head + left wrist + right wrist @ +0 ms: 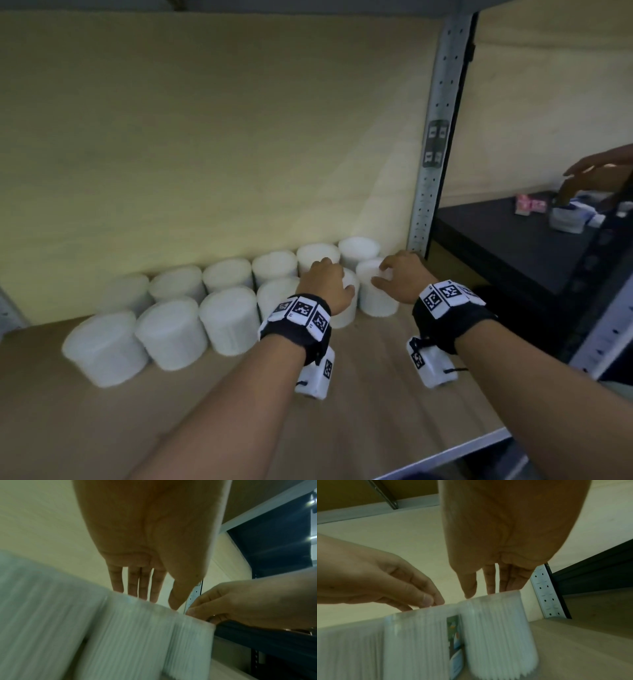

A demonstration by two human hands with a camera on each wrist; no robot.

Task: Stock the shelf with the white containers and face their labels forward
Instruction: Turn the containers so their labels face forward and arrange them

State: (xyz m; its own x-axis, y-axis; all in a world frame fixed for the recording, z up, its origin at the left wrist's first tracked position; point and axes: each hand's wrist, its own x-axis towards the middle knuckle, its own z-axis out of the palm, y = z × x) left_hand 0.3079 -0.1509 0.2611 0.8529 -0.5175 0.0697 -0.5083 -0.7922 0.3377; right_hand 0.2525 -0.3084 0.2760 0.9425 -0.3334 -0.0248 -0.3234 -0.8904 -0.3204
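Two rows of white containers stand on the wooden shelf [376, 411] against its back wall. My left hand [329, 281] is draped over the top of the second container from the right in the front row [342, 318]. Its thumb and fingertips sit around the lid rim [137, 635]. That container's colourful label [454, 635] points sideways to the right. My right hand [394, 274] grips the lid of the rightmost front container [376, 301], thumb in front and fingers behind the rim [501, 628]. Both wrist views are streaked with motion blur.
A perforated metal upright [435, 137] bounds the shelf on the right. Beyond it, another person's hand [589, 174] reaches over small boxes [565, 216] on a dark shelf. The shelf's metal front rail [462, 452] runs below my right forearm.
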